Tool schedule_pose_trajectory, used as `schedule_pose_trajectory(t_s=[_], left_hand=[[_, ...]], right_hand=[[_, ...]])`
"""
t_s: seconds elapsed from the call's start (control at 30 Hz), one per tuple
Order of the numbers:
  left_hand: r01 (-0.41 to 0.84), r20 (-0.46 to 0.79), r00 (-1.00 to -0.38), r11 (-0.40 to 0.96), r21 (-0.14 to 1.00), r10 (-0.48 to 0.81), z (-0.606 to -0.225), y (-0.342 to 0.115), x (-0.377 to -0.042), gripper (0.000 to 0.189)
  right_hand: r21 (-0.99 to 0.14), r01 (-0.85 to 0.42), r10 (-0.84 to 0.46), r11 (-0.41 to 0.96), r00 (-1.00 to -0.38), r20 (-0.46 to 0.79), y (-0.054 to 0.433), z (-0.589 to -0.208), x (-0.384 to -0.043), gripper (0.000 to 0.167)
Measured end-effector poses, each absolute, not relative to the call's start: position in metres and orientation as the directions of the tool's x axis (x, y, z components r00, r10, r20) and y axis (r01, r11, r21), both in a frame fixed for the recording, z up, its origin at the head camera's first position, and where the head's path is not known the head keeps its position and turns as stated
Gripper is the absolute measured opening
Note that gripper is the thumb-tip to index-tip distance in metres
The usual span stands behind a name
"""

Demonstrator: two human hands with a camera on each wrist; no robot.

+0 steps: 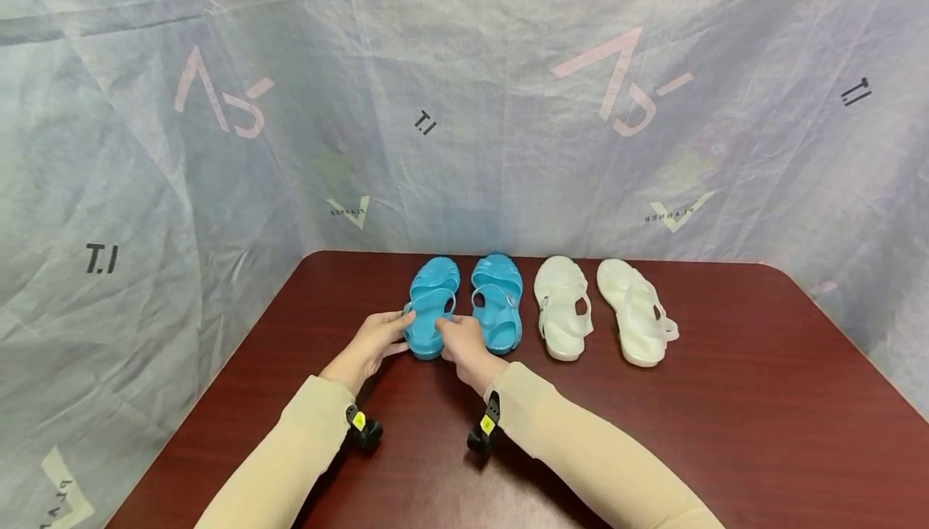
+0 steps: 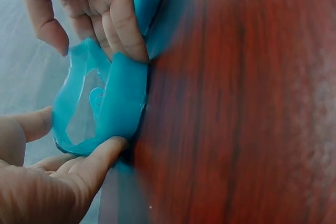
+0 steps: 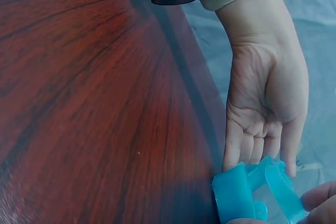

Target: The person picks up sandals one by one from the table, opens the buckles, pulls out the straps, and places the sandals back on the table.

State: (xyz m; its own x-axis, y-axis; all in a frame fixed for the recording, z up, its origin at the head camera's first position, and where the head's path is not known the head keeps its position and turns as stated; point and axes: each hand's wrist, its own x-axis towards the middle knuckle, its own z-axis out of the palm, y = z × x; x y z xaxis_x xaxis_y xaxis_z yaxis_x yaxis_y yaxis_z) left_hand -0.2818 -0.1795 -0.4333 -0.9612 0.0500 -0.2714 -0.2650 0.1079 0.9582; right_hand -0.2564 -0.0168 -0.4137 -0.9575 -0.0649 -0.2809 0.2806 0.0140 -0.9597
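Two blue jelly sandals lie toward the table's far side, toes to the wall. My left hand [image 1: 373,343] holds the left blue sandal [image 1: 431,308] along its left edge near the heel, thumb above and fingers at the side. On the opposite edge my right hand [image 1: 464,345] grips the same sandal, its thumb over the top. In the left wrist view the heel part [image 2: 122,100] stands between the two hands. The right wrist view has the right hand's fingers [image 3: 252,148] against the heel's side. Just right of that hand is the other blue sandal [image 1: 498,303].
Two white sandals, a straight one [image 1: 564,323] and a slanted one [image 1: 639,323], lie to the right of the blue pair. The dark red table [image 1: 740,400] ends at a grey printed cloth [image 1: 464,110] hanging behind and at both sides.
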Motion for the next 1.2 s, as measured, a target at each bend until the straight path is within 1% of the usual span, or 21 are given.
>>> schedule_pose_trajectory(t_s=[0.3, 0.5, 0.8, 1.2], left_hand=[[-0.252, -0.259, -0.965, 0.115, 0.961, 0.049, -0.4303, -0.1775, -0.2798, 0.053], [-0.251, -0.258, -0.965, 0.115, 0.961, 0.050, -0.4294, -0.1741, -0.2794, 0.054], [-0.258, -0.264, -0.964, 0.117, 0.959, 0.039, -0.4322, -0.1779, -0.2773, 0.057], [-0.255, -0.262, -0.964, 0.114, 0.960, 0.043, -0.4343, -0.1792, -0.2783, 0.056]], right_hand=[[-0.966, 0.257, -0.074, 0.018, -0.963, -0.258, -0.0166, -0.4162, -0.2565, 0.056], [-0.962, 0.272, -0.062, -0.006, -0.961, -0.271, -0.0149, -0.4170, -0.2565, 0.057], [-0.969, 0.246, -0.116, 0.019, -0.962, -0.246, -0.0171, -0.4192, -0.2538, 0.058], [-0.970, 0.242, -0.095, 0.029, -0.965, -0.244, -0.0173, -0.4175, -0.2518, 0.059]])
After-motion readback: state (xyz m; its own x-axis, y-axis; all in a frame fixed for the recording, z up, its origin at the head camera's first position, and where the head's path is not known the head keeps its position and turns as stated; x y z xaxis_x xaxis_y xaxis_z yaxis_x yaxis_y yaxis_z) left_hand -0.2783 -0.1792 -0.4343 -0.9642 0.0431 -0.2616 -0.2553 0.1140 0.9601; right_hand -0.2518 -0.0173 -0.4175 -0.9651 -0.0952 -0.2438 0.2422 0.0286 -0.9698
